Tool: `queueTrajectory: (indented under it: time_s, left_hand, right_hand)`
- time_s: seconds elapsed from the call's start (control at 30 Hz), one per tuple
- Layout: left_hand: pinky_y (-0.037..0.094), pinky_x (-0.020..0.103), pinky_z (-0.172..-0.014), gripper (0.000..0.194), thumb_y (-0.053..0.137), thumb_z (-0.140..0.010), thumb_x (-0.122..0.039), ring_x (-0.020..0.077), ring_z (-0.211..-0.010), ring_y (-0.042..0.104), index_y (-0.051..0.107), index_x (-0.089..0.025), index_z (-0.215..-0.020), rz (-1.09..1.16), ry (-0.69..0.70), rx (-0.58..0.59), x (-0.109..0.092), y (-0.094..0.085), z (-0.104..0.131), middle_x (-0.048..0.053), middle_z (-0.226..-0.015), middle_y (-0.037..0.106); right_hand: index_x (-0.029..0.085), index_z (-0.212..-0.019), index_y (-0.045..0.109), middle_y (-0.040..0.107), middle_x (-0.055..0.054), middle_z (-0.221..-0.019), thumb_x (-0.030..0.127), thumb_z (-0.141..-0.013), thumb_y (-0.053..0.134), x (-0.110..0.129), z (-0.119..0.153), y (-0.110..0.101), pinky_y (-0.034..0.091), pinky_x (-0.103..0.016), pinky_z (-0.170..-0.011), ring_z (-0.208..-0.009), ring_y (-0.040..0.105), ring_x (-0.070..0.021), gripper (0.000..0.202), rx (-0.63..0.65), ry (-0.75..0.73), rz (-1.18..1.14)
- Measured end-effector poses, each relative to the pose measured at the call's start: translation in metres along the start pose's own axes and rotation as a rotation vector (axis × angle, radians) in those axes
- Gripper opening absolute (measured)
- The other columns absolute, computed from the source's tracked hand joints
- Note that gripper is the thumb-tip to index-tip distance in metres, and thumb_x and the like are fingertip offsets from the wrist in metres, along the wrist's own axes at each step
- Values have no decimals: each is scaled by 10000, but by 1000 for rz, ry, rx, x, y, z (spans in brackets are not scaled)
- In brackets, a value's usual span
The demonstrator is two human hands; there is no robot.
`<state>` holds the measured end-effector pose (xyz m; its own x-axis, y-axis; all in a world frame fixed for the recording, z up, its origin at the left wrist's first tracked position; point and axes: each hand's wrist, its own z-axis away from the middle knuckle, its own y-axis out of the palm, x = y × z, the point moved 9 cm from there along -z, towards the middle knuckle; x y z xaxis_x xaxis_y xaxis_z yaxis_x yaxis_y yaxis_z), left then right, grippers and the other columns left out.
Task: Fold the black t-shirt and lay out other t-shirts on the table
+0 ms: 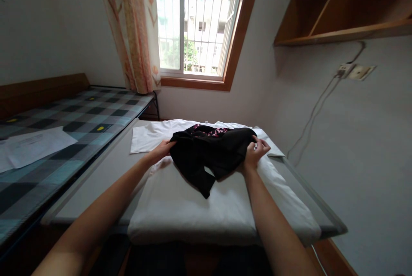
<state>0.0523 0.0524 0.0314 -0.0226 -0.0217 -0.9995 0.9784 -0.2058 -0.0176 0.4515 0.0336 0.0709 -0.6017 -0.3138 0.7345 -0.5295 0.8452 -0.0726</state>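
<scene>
A black T-shirt (199, 151) with a pink print is held up between my two hands, its fabric bunched and two loose ends hanging toward me. My left hand (162, 149) pinches its left edge. At the opposite edge, my right hand (255, 152) grips the cloth with thumb and fingers closed. Beneath the black cloth lies a white T-shirt (196, 211), spread flat over the table with its lower edge at the table's front. The black cloth hides the middle of the white one.
The grey table (106, 173) stands below the window (199, 22). To the left is a bed with a checked cover (109, 113), where papers (41, 145) lie. A wall shelf (341, 5) hangs at upper right, above a socket (357, 71) with cords running down.
</scene>
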Motion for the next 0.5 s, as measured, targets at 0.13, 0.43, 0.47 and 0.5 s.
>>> queueTrajectory:
  time_s: [0.13,0.43,0.47,0.5]
  left_hand:
    - [524,291,-616,474,832,-595,-349,213,-769,643,685,-157,-1003,-140,22,188,-10,19,16,48,-863,702]
    - [503,269,-629,274,741,-506,-179,174,-682,624,673,-122,-765,111,81,-128,-7,-24,-5,10,-709,671]
    - [503,258,-629,283,736,-499,-184,166,-683,626,670,-125,-767,186,106,-235,-9,-38,-7,9,-708,672]
    - [504,248,-631,297,727,-494,-184,161,-692,630,670,-128,-780,247,128,-332,-11,-51,-7,9,-716,676]
  right_hand:
    - [180,-1034,654,573,-54,-838,383,-857,432,33,5,6,433,-409,-861,-795,544,-210,350,132,-148,-25]
    - [181,-895,644,663,-56,-750,531,-791,542,0,13,47,474,-335,-691,-690,592,-195,379,435,94,-82]
    - [166,-901,628,660,-63,-767,536,-778,543,-14,6,37,484,-333,-694,-711,598,-196,399,320,183,-110]
    - [158,-901,611,656,-68,-784,536,-765,546,-31,1,25,494,-337,-708,-742,603,-201,407,185,285,-125]
